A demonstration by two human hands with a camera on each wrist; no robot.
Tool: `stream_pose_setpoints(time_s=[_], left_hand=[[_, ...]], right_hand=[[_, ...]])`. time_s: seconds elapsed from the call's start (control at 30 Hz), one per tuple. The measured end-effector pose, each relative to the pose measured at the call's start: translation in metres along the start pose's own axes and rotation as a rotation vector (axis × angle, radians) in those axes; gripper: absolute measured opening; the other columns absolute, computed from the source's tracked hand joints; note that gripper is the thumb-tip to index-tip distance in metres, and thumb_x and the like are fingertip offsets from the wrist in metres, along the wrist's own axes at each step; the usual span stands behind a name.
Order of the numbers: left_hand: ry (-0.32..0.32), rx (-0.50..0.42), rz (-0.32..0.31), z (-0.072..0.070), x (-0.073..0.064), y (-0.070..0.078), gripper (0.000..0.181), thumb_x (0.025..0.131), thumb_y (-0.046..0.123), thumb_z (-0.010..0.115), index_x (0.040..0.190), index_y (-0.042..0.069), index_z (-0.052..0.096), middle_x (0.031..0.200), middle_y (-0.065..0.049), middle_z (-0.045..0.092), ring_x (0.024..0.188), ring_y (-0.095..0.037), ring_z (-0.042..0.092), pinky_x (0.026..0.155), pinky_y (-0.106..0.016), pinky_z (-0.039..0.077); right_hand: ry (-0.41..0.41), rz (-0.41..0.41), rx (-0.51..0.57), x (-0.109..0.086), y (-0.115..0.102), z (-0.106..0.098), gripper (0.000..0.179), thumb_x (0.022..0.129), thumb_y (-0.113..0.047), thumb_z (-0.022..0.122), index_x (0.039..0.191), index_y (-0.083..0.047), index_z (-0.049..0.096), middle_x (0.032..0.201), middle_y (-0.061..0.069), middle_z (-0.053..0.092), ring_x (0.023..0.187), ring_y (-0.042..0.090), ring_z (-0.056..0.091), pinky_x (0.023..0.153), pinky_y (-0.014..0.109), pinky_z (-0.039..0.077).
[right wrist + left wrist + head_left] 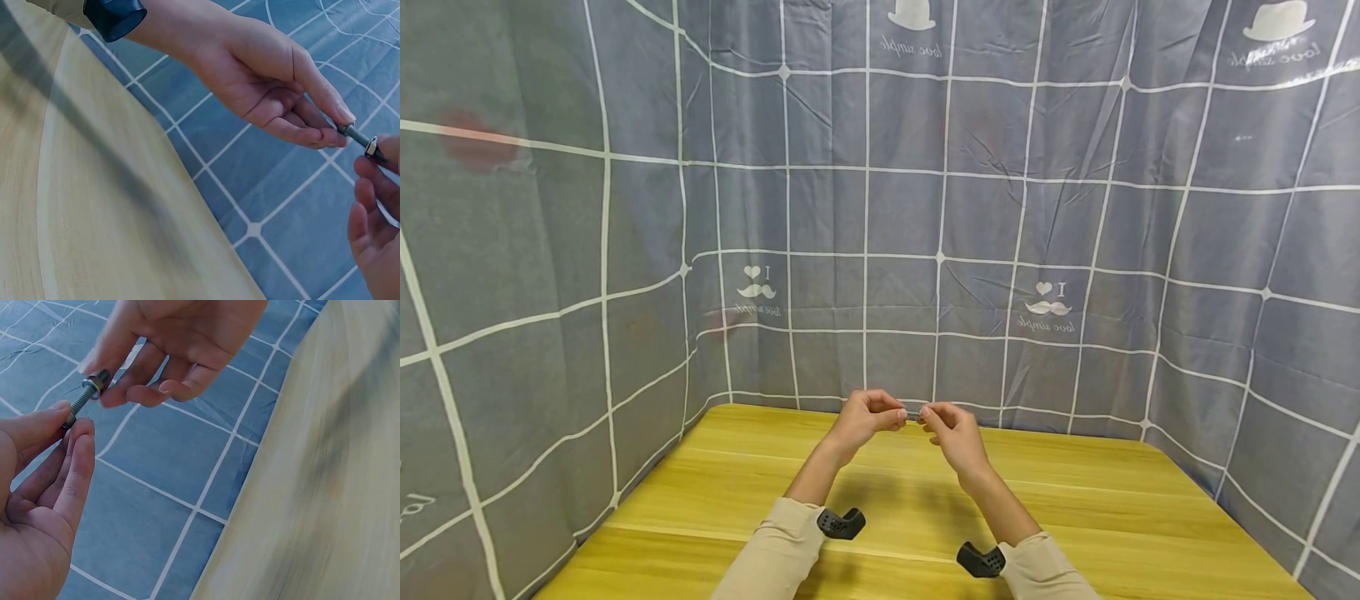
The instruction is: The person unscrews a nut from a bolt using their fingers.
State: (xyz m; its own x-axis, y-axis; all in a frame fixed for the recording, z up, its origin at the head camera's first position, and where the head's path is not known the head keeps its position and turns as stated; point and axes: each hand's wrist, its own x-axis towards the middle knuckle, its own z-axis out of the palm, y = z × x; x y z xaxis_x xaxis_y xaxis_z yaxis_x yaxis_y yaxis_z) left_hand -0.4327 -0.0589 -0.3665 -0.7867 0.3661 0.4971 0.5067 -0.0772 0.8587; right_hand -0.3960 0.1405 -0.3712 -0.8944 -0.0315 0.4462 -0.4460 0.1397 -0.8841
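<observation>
1. A metal bolt (79,401) is held up above the desk (1090,492), a nut (372,147) around its shaft.
2. The left hand (859,425) pinches one end between thumb and fingers.
3. The right hand (958,439) pinches the other, beside the nut.
4. Beyond the desk hangs a grey curtain (977,217) with white grid lines.

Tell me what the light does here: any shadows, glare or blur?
Head view: soft shadows on the table, glare on the curtain at upper right; left wrist view: blurred shadow on the table, threads visible on the bolt; right wrist view: long dark shadow streak across the table.
</observation>
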Motion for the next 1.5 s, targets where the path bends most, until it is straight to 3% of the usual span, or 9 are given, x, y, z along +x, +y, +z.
stream_pose_setpoints(time_s=[0.2, 0.33, 0.47, 0.67, 0.8, 0.97, 1.13, 1.37, 1.5], left_hand=[[-0.013, -0.006, -0.01, -0.0003, -0.0004, 0.0017, 0.021, 0.098, 0.001, 0.071, 0.11, -0.016, 0.068, 0.096, -0.014, 0.075, 0.088, -0.022, 0.072, 0.085, -0.036, 0.061], [-0.017, -0.001, -0.002, -0.0006, -0.0001, 0.0011, 0.024, 0.098, 0.002, 0.07, 0.111, -0.018, 0.066, 0.097, -0.014, 0.075, 0.087, -0.02, 0.072, 0.085, -0.036, 0.061], [-0.015, 0.002, 0.01, -0.0013, 0.0003, -0.0002, 0.022, 0.098, 0.002, 0.071, 0.109, -0.016, 0.068, 0.098, -0.017, 0.075, 0.087, -0.021, 0.073, 0.085, -0.037, 0.061], [-0.002, 0.008, 0.002, -0.002, 0.0007, -0.0022, 0.024, 0.099, 0.002, 0.07, 0.111, -0.018, 0.066, 0.099, -0.021, 0.074, 0.088, -0.023, 0.073, 0.085, -0.036, 0.061], [-0.005, 0.006, -0.003, -0.0022, 0.0003, -0.0019, 0.025, 0.099, 0.002, 0.07, 0.111, -0.019, 0.065, 0.1, -0.022, 0.074, 0.091, -0.03, 0.073, 0.086, -0.037, 0.061], [-0.007, 0.005, -0.01, -0.0015, 0.0, -0.0015, 0.024, 0.098, 0.002, 0.071, 0.111, -0.018, 0.066, 0.103, -0.025, 0.073, 0.095, -0.036, 0.072, 0.086, -0.038, 0.061], [-0.008, 0.014, -0.01, -0.0001, -0.0001, -0.0005, 0.021, 0.098, 0.003, 0.071, 0.11, -0.015, 0.069, 0.102, -0.022, 0.074, 0.095, -0.037, 0.072, 0.087, -0.039, 0.061], [-0.007, 0.01, -0.013, 0.0003, -0.0006, -0.0005, 0.019, 0.098, 0.002, 0.071, 0.107, -0.014, 0.069, 0.099, -0.023, 0.073, 0.097, -0.045, 0.07, 0.085, -0.038, 0.061], [-0.003, 0.004, -0.017, 0.001, -0.0005, -0.0002, 0.019, 0.097, 0.002, 0.072, 0.107, -0.014, 0.069, 0.098, -0.018, 0.074, 0.094, -0.038, 0.072, 0.085, -0.037, 0.061]], right_hand=[[-0.004, -0.037, 0.002, 0.0009, 0.002, -0.0006, 0.021, 0.1, -0.009, 0.07, 0.119, 0.0, 0.071, 0.118, 0.016, 0.069, 0.106, 0.03, 0.066, 0.089, 0.044, 0.055], [-0.016, -0.011, -0.011, 0.0024, 0.0047, 0.0, 0.028, 0.103, -0.018, 0.068, 0.125, 0.0, 0.068, 0.118, 0.016, 0.069, 0.105, 0.028, 0.065, 0.091, 0.048, 0.056], [-0.009, 0.013, -0.025, 0.0033, 0.0064, 0.0013, 0.031, 0.106, -0.024, 0.064, 0.119, 0.003, 0.069, 0.105, 0.013, 0.071, 0.097, 0.024, 0.063, 0.086, 0.043, 0.057], [-0.013, -0.017, 0.017, 0.0032, 0.0045, 0.0004, 0.016, 0.101, -0.008, 0.068, 0.113, 0.002, 0.072, 0.111, 0.016, 0.069, 0.101, 0.025, 0.065, 0.092, 0.044, 0.056], [-0.014, -0.029, 0.037, 0.0023, 0.003, -0.0002, 0.018, 0.097, -0.001, 0.07, 0.115, 0.002, 0.071, 0.119, 0.018, 0.066, 0.108, 0.031, 0.066, 0.095, 0.046, 0.055], [-0.015, -0.019, 0.05, 0.0028, 0.0034, 0.0003, 0.024, 0.101, -0.009, 0.069, 0.122, 0.003, 0.067, 0.117, 0.014, 0.066, 0.109, 0.033, 0.065, 0.094, 0.042, 0.057], [-0.006, -0.006, 0.053, 0.0034, 0.0037, 0.0004, 0.02, 0.104, -0.011, 0.065, 0.115, 0.005, 0.07, 0.106, 0.017, 0.068, 0.103, 0.034, 0.066, 0.095, 0.04, 0.057], [-0.003, -0.034, 0.034, 0.0024, 0.0027, 0.0006, 0.023, 0.098, -0.003, 0.072, 0.12, 0.001, 0.069, 0.123, 0.017, 0.065, 0.115, 0.035, 0.065, 0.098, 0.047, 0.055], [-0.018, -0.009, 0.072, 0.0023, 0.0027, 0.0006, 0.024, 0.101, -0.009, 0.069, 0.122, 0.005, 0.067, 0.116, 0.018, 0.066, 0.107, 0.035, 0.066, 0.094, 0.042, 0.058]])
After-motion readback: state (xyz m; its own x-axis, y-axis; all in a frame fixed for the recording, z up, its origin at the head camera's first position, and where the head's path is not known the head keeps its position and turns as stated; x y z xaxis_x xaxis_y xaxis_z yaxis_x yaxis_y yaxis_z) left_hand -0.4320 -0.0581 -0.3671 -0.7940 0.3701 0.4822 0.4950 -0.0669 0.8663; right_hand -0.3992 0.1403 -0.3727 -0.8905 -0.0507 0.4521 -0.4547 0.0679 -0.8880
